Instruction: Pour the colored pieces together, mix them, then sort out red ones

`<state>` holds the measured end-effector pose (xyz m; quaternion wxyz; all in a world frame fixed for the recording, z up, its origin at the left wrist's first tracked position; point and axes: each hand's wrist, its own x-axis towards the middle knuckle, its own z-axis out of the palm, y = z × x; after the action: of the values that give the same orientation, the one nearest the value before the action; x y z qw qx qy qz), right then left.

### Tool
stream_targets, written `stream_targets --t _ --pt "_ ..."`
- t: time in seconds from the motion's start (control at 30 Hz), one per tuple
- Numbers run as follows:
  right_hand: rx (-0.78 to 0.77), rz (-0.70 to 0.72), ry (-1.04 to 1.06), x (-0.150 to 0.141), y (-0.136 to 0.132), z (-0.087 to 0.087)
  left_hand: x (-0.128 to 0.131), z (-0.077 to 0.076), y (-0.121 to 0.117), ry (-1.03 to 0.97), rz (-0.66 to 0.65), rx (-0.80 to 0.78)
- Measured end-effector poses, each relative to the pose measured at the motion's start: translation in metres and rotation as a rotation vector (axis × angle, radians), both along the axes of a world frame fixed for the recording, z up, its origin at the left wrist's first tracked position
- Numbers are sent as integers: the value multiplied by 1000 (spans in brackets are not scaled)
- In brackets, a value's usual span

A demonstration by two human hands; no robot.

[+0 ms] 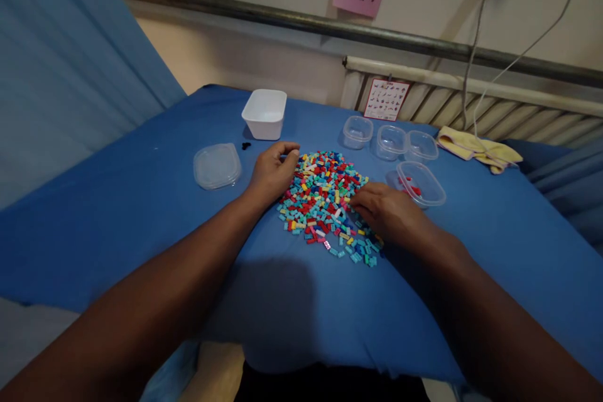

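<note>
A heap of small coloured bricks (325, 198), mostly teal, red, yellow and white, lies in the middle of the blue-covered table (141, 201). My left hand (272, 171) rests at the heap's left edge with its fingers curled inward. My right hand (384, 210) lies on the heap's right side, fingers bent down onto the bricks; what they pinch is hidden. Just right of it stands a clear tub (421, 183) holding a few red bricks.
A white square tub (264, 113) stands at the back left, a clear lid (217, 165) in front of it. Three clear tubs (389, 140) line the back. A yellow cloth (475, 147) lies far right. A small black piece (245, 146) sits near the lid.
</note>
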<state>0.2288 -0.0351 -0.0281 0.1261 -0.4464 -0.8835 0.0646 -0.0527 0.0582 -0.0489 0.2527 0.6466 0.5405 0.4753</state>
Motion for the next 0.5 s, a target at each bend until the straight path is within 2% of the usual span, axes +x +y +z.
stream_targets --t 0.17,0.23,0.4,0.5 --pt "-2 0 10 -2 -1 3 1 2 -1 6 17 -7" --pt "-23 -19 121 0 -3 1 0 1 -1 2 15 -2" --pt "-154 -146 559 5 -11 4 0 -1 -1 -14 5 -1" --pt "-84 -238 621 17 -15 13 0 -1 0 -23 6 -6"
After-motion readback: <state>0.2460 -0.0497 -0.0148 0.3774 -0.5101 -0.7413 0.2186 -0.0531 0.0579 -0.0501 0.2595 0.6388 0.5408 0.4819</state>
